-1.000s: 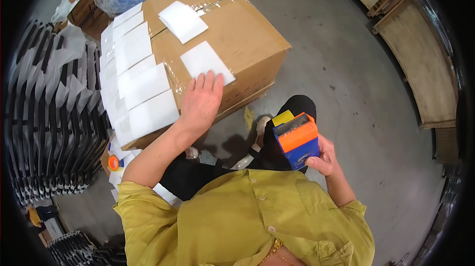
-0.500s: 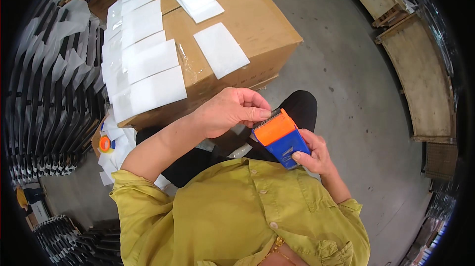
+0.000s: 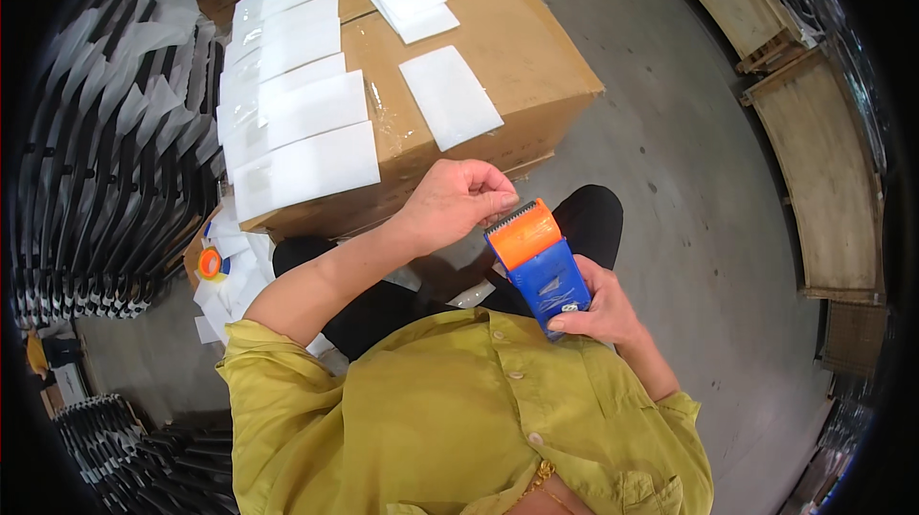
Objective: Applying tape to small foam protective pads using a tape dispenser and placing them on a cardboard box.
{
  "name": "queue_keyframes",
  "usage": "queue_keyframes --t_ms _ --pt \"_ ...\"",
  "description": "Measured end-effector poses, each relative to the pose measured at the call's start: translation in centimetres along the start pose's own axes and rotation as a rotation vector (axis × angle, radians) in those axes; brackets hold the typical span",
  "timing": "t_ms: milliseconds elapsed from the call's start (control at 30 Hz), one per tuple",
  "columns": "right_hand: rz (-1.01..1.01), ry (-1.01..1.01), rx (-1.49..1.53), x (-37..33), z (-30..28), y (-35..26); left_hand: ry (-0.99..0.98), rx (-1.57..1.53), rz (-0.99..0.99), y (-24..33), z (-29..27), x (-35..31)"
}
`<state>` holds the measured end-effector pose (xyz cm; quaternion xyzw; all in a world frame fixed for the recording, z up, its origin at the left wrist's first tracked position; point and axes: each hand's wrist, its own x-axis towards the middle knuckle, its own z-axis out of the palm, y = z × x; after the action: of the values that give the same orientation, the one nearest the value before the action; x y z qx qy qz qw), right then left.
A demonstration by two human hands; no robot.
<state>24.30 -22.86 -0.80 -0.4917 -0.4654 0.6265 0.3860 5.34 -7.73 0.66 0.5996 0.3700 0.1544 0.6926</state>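
My right hand (image 3: 603, 307) is wrapped round the blue body of a tape dispenser (image 3: 546, 280), which has an orange front and a dark toothed edge. Just beyond those teeth, my left hand (image 3: 469, 194) is closed in a pinch; whatever thin thing lies between its fingertips is too small to make out. Overlapping white foam sheets (image 3: 306, 168) lie in a row along the left side of a large cardboard box (image 3: 546, 46), with clear tape across them. A single white foam sheet (image 3: 452, 97) and a small foam stack (image 3: 410, 4) rest further right on it.
Black curved metal frames (image 3: 96, 161) with white wrapping stand at the left. An orange tape roll (image 3: 209, 263) sits among white sheets low beside the box. Wooden crates (image 3: 814, 170) line the right side of the grey floor (image 3: 708, 228).
My left hand has drawn slightly back from the toothed edge, uncovering more of it. The dispenser has turned a little more upright in my right hand. The whole view has shifted slightly.
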Motion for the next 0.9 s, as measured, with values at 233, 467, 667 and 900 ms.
queue_keyframes --t_ms 233,467,667,900 --pt "0.090 0.074 -0.035 -1.8 -0.2 1.2 0.394 0.198 0.214 2.8 -6.8 2.3" --pt "0.048 0.125 0.047 1.6 1.2 -2.2 0.651 0.818 0.653 0.9 -9.6 8.3" --pt "0.134 0.160 0.093 4.0 1.1 -2.5 0.680 1.104 0.575 -1.2 -10.5 10.8" --pt "0.156 0.087 0.210 4.6 0.7 -2.3 0.988 1.295 0.686 0.2 -9.4 8.1"
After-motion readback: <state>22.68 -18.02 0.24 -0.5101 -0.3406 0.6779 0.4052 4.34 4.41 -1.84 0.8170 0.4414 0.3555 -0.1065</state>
